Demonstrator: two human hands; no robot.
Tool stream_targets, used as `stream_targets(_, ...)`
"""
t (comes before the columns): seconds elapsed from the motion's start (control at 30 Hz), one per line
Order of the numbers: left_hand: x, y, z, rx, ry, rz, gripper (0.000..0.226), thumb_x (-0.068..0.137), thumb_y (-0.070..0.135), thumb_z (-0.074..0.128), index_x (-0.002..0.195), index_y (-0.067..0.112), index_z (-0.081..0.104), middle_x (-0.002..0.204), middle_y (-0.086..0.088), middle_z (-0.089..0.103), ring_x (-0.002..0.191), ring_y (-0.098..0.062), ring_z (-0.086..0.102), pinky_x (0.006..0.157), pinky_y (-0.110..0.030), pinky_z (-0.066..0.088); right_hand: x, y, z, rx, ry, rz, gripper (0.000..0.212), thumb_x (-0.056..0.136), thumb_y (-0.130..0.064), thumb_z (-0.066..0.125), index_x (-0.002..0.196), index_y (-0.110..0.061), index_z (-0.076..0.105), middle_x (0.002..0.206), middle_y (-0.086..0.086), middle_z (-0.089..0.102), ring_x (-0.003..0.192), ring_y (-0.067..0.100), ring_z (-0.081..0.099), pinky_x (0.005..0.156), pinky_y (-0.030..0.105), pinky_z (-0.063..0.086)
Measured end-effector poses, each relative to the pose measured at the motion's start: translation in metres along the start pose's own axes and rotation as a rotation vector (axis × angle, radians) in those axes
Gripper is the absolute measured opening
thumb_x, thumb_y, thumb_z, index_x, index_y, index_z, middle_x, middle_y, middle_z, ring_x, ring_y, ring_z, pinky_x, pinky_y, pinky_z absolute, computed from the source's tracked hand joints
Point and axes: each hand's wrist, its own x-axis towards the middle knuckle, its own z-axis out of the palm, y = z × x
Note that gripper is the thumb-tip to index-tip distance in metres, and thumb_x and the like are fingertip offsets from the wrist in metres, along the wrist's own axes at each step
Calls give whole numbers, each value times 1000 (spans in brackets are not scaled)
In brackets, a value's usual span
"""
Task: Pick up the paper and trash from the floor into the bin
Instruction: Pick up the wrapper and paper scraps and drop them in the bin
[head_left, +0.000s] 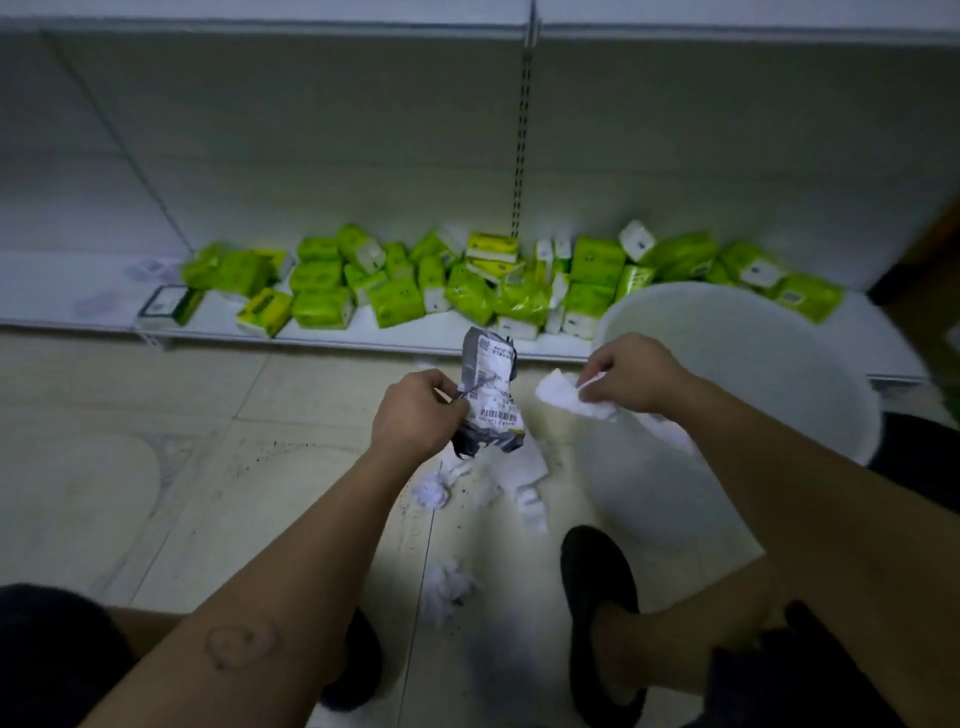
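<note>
Nothing can be read with certainty. The crumpled grey mailing bag (491, 441) pinched in the left hand (415, 415) carries a white label (493, 387) with a barcode (498, 415) near its lower edge and rows of small print above it, all too blurred to make out. Beyond both hands, green tissue packs (322, 306) on the shelf (104, 301) show small printed panels, equally illegible.
</note>
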Motion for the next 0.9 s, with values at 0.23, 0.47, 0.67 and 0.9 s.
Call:
stream_targets(0.23,12,76,39,95,-16,128,11,77,31,68,72,22,63,61,9,62,65,-16,61,50,-22,36,-25,82,-51,255,313,174,4,72,-16,71,76,-17,72,62,-7,59,64,17,58,50,20,38)
stream_targets(0.47,42,138,109,126,-44,180,15,80,34,66,85,19,68,74,2,66,82,-22,66,64,-25,42,-13,128,-60,437,363,332,18,77,-17,65,94,-16,70,84,12,71,84,31,70,75,35,57)
stream_targets(0.67,39,152,154,66,-39,229,48,86,41,61,126,17,58,118,-3,66,106,-21,63,81,-26,43,-6,135,-55,254,82,300,69,84,-33,62,144,-12,34,150,11,37,133,29,42,104,35,38)
stream_targets(0.9,27,97,123,166,-149,142,38,83,35,65,116,18,64,115,-1,68,105,-20,62,90,-29,46,-8,111,-43,116,-93,236,64,84,-33,63,141,-12,42,149,8,40,133,25,42,102,29,37)
